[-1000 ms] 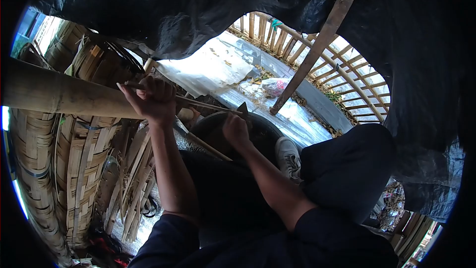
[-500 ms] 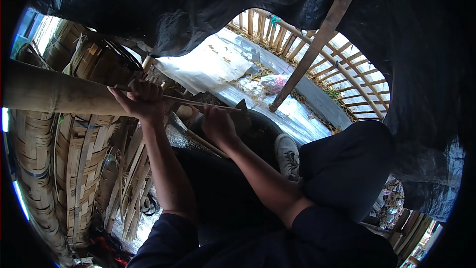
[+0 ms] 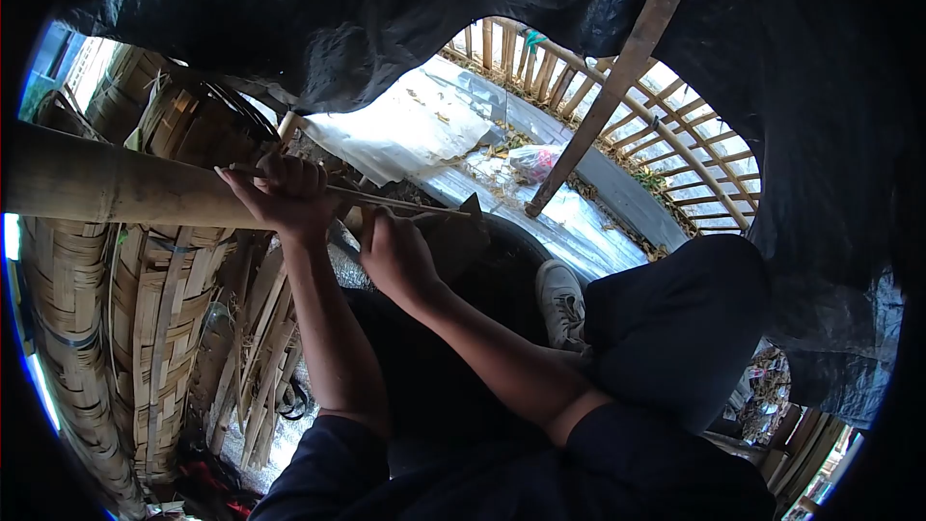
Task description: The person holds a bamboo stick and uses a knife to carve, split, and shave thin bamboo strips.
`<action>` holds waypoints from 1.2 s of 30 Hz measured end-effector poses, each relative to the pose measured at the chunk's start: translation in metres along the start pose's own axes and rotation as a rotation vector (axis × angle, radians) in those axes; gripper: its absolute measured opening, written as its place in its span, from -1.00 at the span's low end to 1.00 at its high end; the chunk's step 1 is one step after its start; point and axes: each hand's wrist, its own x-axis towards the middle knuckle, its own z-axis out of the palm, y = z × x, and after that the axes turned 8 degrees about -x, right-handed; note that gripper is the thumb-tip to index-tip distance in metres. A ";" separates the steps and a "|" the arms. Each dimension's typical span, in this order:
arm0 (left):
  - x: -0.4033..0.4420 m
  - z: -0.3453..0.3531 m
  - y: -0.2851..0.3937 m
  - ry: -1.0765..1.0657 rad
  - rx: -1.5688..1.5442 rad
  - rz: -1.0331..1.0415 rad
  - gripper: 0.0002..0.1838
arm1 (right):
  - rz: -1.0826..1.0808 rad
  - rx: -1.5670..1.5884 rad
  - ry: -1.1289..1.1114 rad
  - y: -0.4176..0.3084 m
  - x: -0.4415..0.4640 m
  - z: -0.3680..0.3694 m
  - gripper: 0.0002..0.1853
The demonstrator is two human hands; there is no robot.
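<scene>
My left hand (image 3: 292, 201) is closed around a thin bamboo strip (image 3: 424, 206), its thumb pointing left. It is at the end of a thick bamboo pole (image 3: 125, 183). The strip runs right from this hand, past my right hand, toward a dark, pointed flat piece (image 3: 471, 205). My right hand (image 3: 394, 251) is closed just below the strip, thumb side up. What its fingers grip is hidden, and I cannot tell whether they touch the strip. A dark rounded shape (image 3: 516, 241) is beyond the right hand, near my shoe.
Woven bamboo pieces (image 3: 164, 328) stand at the left, with split bamboo lengths (image 3: 260, 376) beside them. Black sheeting (image 3: 386, 19) hangs overhead. A wooden post (image 3: 617, 87) slants down in front. Beyond are a bamboo fence (image 3: 675, 140) and a plastic bag (image 3: 533, 163). My shoe (image 3: 559, 304) is at centre right.
My right hand has slid left along the strip, closer to my left hand, and now covers a pale rod that showed below it. The left hand has shifted only slightly.
</scene>
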 end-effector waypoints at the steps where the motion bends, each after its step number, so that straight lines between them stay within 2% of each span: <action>1: -0.003 0.003 0.000 0.083 0.021 0.010 -0.32 | -0.001 -0.002 0.000 -0.003 -0.001 -0.004 -0.70; 2: -0.004 -0.001 0.001 0.088 0.022 0.005 -0.32 | -0.004 -0.004 0.004 -0.005 -0.002 -0.006 -0.66; 4: 0.001 -0.013 0.005 0.094 0.034 0.038 -0.32 | 0.136 -0.185 -0.102 0.046 0.001 0.010 -0.62; 5: 0.001 -0.016 0.006 0.089 0.033 0.041 -0.32 | 0.133 -0.184 -0.098 0.072 0.000 0.016 -0.62; 7: 0.001 -0.018 0.007 -0.021 -0.013 0.013 -0.32 | 0.249 -0.141 -0.103 0.090 0.004 0.012 -0.78; 8: 0.003 -0.019 0.006 -0.025 -0.012 0.014 -0.32 | 0.247 -0.139 -0.100 0.090 0.005 0.020 -0.78; 10: 0.002 -0.009 -0.002 -0.039 -0.001 0.006 -0.32 | -0.022 -0.241 -0.130 0.027 0.009 -0.005 -0.64; 12: 0.004 0.000 -0.003 0.005 0.000 -0.009 -0.32 | -0.052 0.005 -0.102 -0.024 0.005 -0.024 -0.68; 13: 0.003 0.002 -0.003 0.038 0.005 -0.021 -0.32 | -0.051 0.004 -0.109 -0.022 0.002 -0.022 -0.68; 15: 0.003 -0.006 0.000 0.040 0.025 -0.001 -0.32 | -0.082 0.017 0.037 -0.011 -0.001 -0.011 -0.71; 16: 0.005 -0.011 0.001 0.035 0.043 0.020 -0.32 | 0.046 -0.125 -0.087 0.017 0.001 0.007 -0.72; 18: 0.005 -0.025 0.007 0.028 0.012 0.029 -0.33 | 0.197 -0.222 -0.136 0.080 -0.005 0.017 -0.70; 21: 0.005 -0.023 0.007 0.010 -0.023 0.026 -0.33 | 0.265 -0.205 -0.206 0.103 0.000 0.018 -0.72; 23: 0.004 -0.016 0.002 0.005 -0.029 0.005 -0.33 | -0.027 -0.328 -0.145 0.040 0.005 0.000 -0.68; 25: 0.005 -0.005 -0.001 0.087 0.035 0.007 -0.33 | -0.044 0.134 0.068 -0.014 0.000 -0.008 -0.71; 26: 0.005 0.001 -0.001 0.026 -0.006 -0.031 -0.33 | -0.043 0.131 0.063 -0.022 -0.002 -0.007 -0.71; 28: 0.004 0.000 -0.001 0.059 0.007 -0.021 -0.32 | -0.092 0.163 0.045 -0.030 -0.003 -0.006 -0.76; 30: 0.006 -0.004 0.002 0.084 0.023 -0.010 -0.32 | 0.026 -0.003 -0.029 0.022 -0.003 0.017 -0.79; 32: 0.006 -0.013 0.006 0.192 0.093 0.071 -0.31 | -0.101 -0.374 0.087 0.097 -0.020 0.039 -0.80; 34: 0.003 -0.022 0.007 0.136 0.068 0.054 -0.31 | -0.047 -0.407 0.031 0.166 -0.024 0.058 -0.85; 36: 0.004 -0.019 0.007 0.074 0.043 0.035 -0.30 | -0.085 -0.432 0.045 0.127 -0.014 0.044 -0.81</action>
